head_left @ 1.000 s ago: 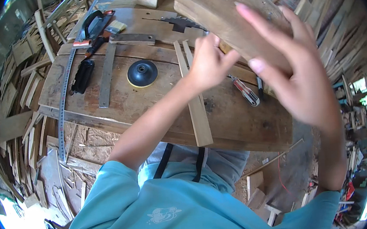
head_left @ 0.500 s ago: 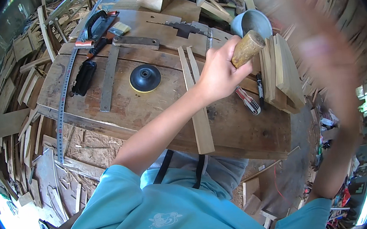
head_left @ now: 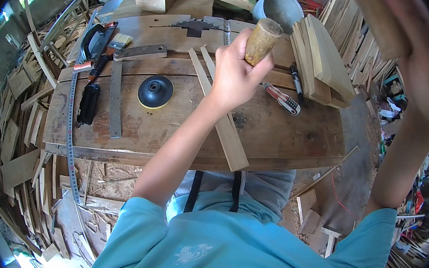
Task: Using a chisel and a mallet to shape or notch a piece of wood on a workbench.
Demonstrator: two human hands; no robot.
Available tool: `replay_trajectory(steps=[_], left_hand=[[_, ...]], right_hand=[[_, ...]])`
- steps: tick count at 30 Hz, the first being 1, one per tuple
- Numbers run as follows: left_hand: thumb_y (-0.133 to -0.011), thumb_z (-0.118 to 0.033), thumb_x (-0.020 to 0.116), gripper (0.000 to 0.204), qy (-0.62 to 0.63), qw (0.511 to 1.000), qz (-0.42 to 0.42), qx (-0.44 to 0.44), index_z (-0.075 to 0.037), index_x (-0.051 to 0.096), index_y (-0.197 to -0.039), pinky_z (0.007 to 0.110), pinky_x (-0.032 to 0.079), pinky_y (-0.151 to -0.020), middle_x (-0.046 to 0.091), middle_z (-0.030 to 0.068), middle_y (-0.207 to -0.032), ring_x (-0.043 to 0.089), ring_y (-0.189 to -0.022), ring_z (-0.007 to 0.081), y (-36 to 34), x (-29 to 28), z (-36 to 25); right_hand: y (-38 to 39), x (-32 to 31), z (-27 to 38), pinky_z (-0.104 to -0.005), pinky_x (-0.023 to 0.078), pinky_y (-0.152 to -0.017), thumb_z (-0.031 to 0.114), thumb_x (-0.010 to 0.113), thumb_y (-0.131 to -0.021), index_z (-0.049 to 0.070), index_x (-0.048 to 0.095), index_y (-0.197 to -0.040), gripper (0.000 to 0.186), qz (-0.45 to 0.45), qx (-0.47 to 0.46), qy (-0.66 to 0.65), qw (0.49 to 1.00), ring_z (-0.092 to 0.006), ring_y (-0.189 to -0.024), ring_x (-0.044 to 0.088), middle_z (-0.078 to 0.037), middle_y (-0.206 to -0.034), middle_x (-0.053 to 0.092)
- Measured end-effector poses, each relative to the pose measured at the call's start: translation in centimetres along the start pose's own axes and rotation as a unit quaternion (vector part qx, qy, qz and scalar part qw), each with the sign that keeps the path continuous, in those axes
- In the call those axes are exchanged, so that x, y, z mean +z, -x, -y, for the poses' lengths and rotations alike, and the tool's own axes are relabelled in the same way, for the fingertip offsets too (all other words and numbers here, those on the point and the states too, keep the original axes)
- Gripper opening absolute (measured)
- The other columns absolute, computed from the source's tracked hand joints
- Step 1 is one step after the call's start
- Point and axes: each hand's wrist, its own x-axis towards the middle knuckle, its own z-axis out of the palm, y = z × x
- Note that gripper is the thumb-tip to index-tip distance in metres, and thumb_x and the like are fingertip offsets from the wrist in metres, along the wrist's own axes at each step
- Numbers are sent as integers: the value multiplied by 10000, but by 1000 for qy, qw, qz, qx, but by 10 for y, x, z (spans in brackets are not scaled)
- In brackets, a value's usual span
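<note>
My left hand (head_left: 236,69) is wrapped round a thick wooden handle (head_left: 262,40), its flat round end turned up towards me. Whatever lies below this handle is hidden by the hand. High at the upper right, my right hand (head_left: 399,4) is closed on a long brown wooden piece (head_left: 371,10), partly cut off by the picture's upper edge. A pale wooden strip (head_left: 231,145) lies on the workbench (head_left: 299,141) beneath my left forearm and juts over the near edge. Just right of my left hand are a red-and-white handled tool (head_left: 281,98) and a black marker (head_left: 297,86).
Left on the bench are a black round sanding pad (head_left: 155,91), a metal bevel (head_left: 115,97), a black case (head_left: 88,104), a brush (head_left: 120,41) and a tape measure blade (head_left: 70,133). Boards (head_left: 322,65) and a grey bucket (head_left: 279,9) stand right; wood scraps (head_left: 25,175) pile up left.
My right hand, blurred before, has risen to the upper right with the wooden piece now visible in it. My left hand keeps its grip on the handle. The whole view has shifted slightly.
</note>
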Motion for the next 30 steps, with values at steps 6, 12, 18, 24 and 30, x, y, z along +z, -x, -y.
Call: replay_trajectory(steps=[6,12,18,24,30], left_hand=[[-865,-141,724,207,-2,1000,14,18,-25,636,-1012,283,513,-614,665,71,-719,613,-584,120,-1,3,5],[-847,-113,757,170,-16,989,-88,118,13,722,-956,323,550,-682,758,90,-852,702,-724,168,-3,3,23],[-937,-125,717,155,92,994,-28,-43,-27,598,-929,230,430,-637,578,-38,-721,466,-693,39,-2,-4,13],[-1005,-114,645,146,116,993,-27,-7,-41,520,-1016,248,367,-453,513,9,-629,471,-500,80,7,-19,8],[-1013,-139,637,164,171,983,-63,-31,-40,509,-1045,260,369,-452,510,26,-631,462,-493,99,13,-35,-3]], right_hand=[[10,-2,-4,-356,471,-1051,258,572,-1024,40,580,-1433,463,56,-56,7,997,-223,-1283,581,-169,-1365,624],[28,45,5,-441,454,-1049,203,687,-925,110,616,-1422,510,92,-179,89,975,-321,-1152,629,-201,-1264,668],[-1,16,13,-401,515,-980,203,642,-1008,-108,455,-1458,579,175,-153,-13,973,-293,-1078,687,-264,-1230,663],[4,33,-12,-398,520,-978,204,650,-1006,-101,462,-1455,574,16,-56,-77,995,-297,-1114,677,-266,-1221,668],[15,89,-100,-365,524,-989,110,618,-1002,-83,464,-1452,514,-33,-68,45,996,-304,-1170,660,-263,-1287,648]])
